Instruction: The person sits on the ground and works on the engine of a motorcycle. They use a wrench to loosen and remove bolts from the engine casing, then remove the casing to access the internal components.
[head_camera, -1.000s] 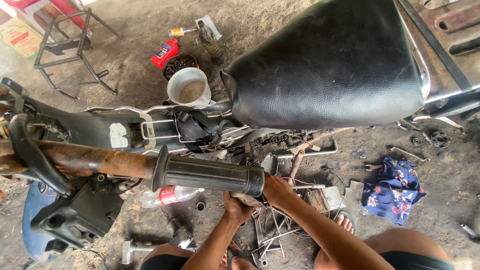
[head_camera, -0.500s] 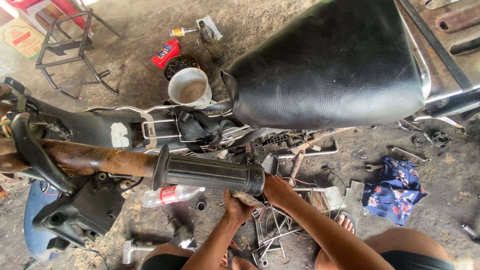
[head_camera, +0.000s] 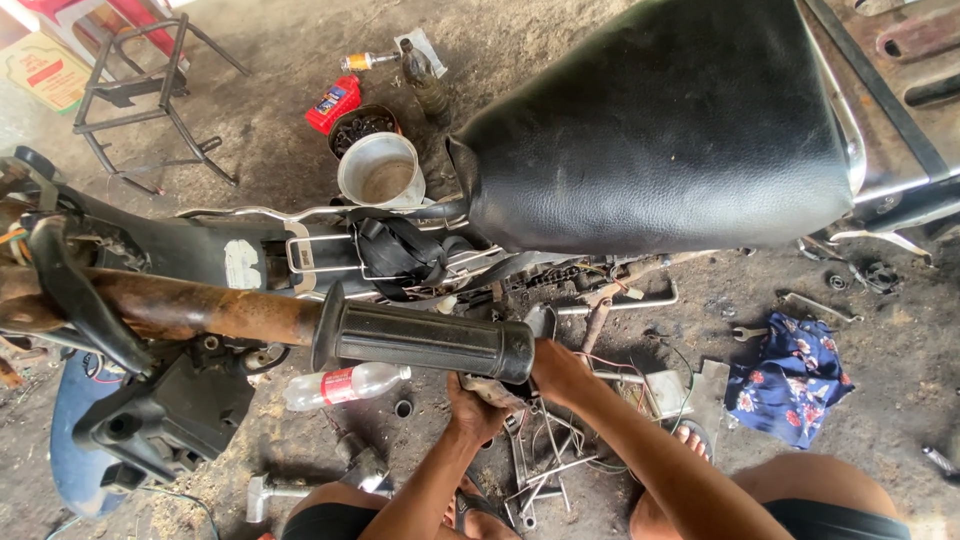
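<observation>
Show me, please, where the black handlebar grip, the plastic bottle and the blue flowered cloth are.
black handlebar grip (head_camera: 430, 340), head view, middle of the ribbed rubber.
plastic bottle (head_camera: 345, 385), head view, on its red label.
blue flowered cloth (head_camera: 790, 380), head view, centre of the fabric.

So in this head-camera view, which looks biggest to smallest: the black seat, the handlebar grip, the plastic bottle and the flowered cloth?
1. Black seat, by far the largest.
2. Handlebar grip, though it sits nearest the camera, which inflates it.
3. Flowered cloth and plastic bottle look about alike; the bottle is partly hidden, so I won't rank them.
</observation>
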